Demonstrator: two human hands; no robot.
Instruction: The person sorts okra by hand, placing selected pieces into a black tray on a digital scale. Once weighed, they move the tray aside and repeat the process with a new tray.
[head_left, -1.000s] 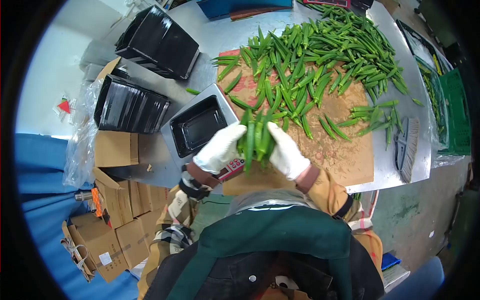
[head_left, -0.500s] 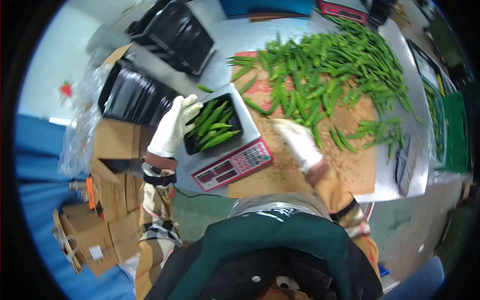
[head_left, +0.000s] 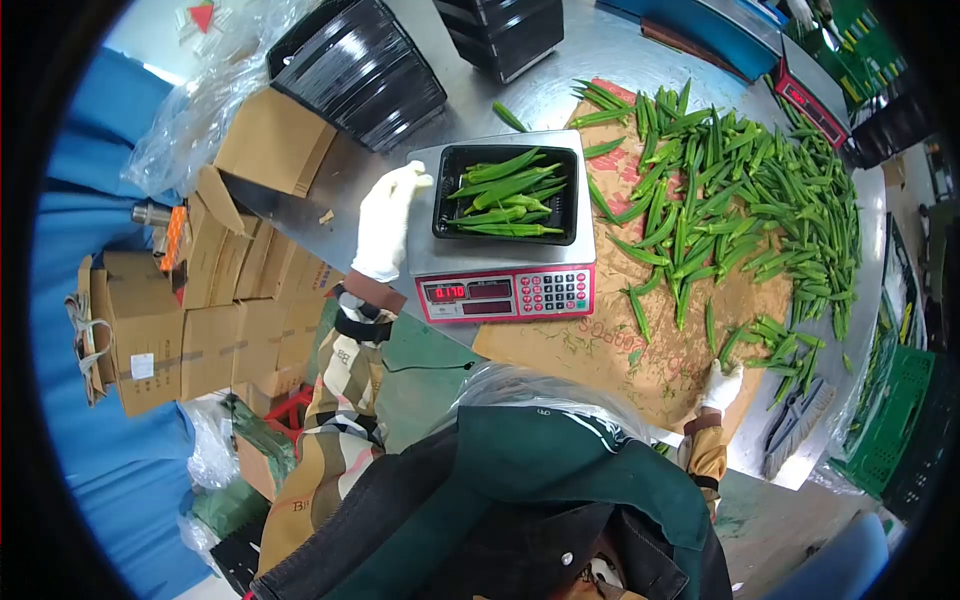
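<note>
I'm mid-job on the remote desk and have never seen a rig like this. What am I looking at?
There's no machine arm here: a person works with two gloved hands, seen from a camera worn on their head, looking forward and down. On the metal table, a digital scale carries a black plastic tray with okra pods inside. To the right, loose okra is heaped, partly on a cardboard sheet. The left hand is beside the scale, holding nothing. The right hand is at a smaller okra cluster; whether it holds a pod is unclear.
</note>
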